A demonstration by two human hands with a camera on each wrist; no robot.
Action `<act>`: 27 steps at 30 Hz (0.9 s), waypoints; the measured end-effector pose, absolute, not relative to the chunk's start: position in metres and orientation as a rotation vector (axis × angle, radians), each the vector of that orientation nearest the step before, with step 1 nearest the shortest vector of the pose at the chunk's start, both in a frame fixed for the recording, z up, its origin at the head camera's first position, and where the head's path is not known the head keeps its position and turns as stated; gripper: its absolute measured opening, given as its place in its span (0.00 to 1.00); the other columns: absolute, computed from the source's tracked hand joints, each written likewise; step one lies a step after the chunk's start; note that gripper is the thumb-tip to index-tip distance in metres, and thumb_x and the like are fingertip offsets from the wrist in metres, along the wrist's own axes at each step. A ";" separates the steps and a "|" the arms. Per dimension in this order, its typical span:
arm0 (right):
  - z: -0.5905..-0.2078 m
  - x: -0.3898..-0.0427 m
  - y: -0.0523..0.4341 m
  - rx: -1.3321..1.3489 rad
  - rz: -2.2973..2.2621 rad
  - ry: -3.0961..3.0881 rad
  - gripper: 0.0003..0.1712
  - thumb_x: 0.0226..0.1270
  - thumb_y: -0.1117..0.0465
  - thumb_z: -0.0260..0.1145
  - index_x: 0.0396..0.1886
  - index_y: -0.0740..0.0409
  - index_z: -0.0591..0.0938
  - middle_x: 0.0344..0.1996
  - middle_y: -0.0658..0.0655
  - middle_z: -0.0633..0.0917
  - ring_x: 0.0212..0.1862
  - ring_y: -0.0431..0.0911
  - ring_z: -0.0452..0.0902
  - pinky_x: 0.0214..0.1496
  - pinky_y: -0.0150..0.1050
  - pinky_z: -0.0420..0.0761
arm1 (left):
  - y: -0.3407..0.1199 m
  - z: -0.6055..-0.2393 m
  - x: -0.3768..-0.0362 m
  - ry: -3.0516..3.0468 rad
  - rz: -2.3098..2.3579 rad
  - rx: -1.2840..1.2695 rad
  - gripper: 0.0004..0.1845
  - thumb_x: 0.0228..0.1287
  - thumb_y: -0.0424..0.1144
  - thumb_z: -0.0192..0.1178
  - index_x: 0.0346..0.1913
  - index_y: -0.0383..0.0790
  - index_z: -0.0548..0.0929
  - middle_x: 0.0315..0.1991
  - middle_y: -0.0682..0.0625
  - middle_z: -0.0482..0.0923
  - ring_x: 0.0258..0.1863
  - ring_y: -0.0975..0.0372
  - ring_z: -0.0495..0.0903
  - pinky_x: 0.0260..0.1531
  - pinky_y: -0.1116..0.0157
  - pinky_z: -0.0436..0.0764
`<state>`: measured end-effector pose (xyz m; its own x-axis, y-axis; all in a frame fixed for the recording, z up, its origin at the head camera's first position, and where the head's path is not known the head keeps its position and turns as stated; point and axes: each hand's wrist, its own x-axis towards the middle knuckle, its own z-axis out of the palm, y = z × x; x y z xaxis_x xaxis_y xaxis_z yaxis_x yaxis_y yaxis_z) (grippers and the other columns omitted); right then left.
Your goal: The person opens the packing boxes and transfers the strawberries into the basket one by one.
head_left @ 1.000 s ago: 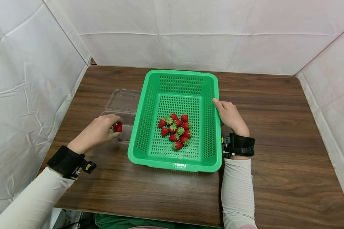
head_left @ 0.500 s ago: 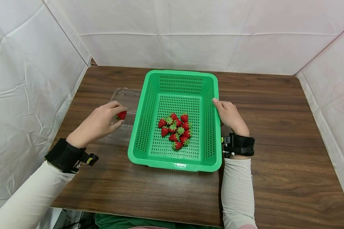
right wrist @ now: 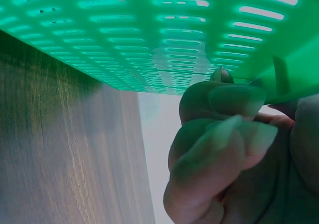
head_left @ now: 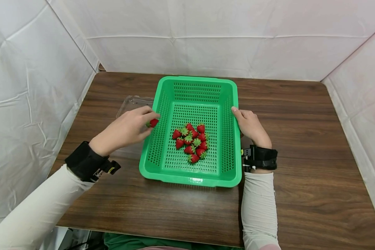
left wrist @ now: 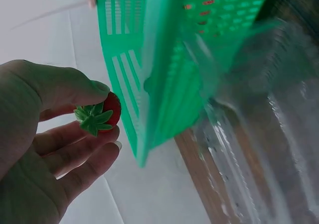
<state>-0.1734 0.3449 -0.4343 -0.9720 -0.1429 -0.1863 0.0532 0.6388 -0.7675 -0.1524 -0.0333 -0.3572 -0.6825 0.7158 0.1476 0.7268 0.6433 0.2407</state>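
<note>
While the left hand (head_left: 125, 130) reaches in over the left rim of the green basket (head_left: 193, 180), its thumb and fingertips pinch a strawberry (head_left: 153, 122), held in the air just above that rim. Seen from the left wrist view, the berry's leafy cap faces the palm and its red tip points toward the basket wall. Curled fingers of the right hand (head_left: 251, 126) grip the right rim. Other strawberries (head_left: 190, 142) lie clustered on the basket floor; a clear plastic container (head_left: 132, 103) sits just left of the basket on the wooden table (head_left: 300, 139).

Bright green basket (head_left: 234, 104) with a perforated grid pattern, full of red strawberries (head_left: 190, 142) with green leafy tops. Dark brown woodgrain table (head_left: 300, 139), clear plastic container (head_left: 132, 104), white sleeves (head_left: 257, 205), black wrist straps (head_left: 262, 158).
</note>
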 end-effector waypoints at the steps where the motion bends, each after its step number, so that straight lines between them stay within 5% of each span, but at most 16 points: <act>1: -0.434 -0.173 0.345 -0.069 -1.247 2.630 0.32 0.76 0.35 0.37 0.21 0.53 0.64 0.14 0.53 0.65 0.21 0.52 0.68 0.32 0.43 0.69 | -0.029 -0.356 -0.153 -2.814 -0.432 -1.251 0.18 0.58 0.28 0.65 0.53 0.34 0.81 0.46 0.42 0.79 0.34 0.58 0.78 0.32 0.63 0.76; 8: -0.434 -0.174 0.345 -0.082 -1.260 2.606 0.32 0.76 0.35 0.37 0.23 0.54 0.67 0.14 0.54 0.68 0.26 0.63 0.73 0.32 0.46 0.74 | 0.000 -0.348 -0.160 -2.810 -0.339 -1.369 0.14 0.62 0.30 0.63 0.51 0.35 0.82 0.43 0.43 0.79 0.38 0.56 0.78 0.38 0.61 0.78; 16: -0.432 -0.173 0.344 -0.091 -1.251 2.605 0.32 0.76 0.36 0.37 0.22 0.54 0.65 0.14 0.53 0.66 0.23 0.58 0.71 0.32 0.44 0.72 | 0.032 -0.346 -0.168 -2.748 -0.310 -1.533 0.05 0.63 0.27 0.59 0.40 0.36 0.81 0.32 0.47 0.75 0.32 0.58 0.69 0.36 0.63 0.69; 22: -0.432 -0.173 0.343 -0.100 -1.251 2.606 0.32 0.76 0.36 0.37 0.22 0.55 0.66 0.14 0.53 0.67 0.24 0.60 0.72 0.31 0.44 0.73 | 0.052 -0.349 -0.176 -2.807 -0.258 -1.582 0.09 0.62 0.23 0.51 0.35 0.37 0.80 0.28 0.47 0.72 0.29 0.59 0.62 0.34 0.63 0.60; 27: -0.433 -0.173 0.344 -0.084 -1.253 2.616 0.33 0.76 0.35 0.37 0.22 0.54 0.66 0.14 0.54 0.68 0.23 0.61 0.73 0.30 0.44 0.73 | 0.069 -0.354 -0.183 -2.905 -0.175 -1.623 0.13 0.63 0.22 0.48 0.39 0.37 0.80 0.33 0.46 0.76 0.31 0.58 0.63 0.35 0.62 0.58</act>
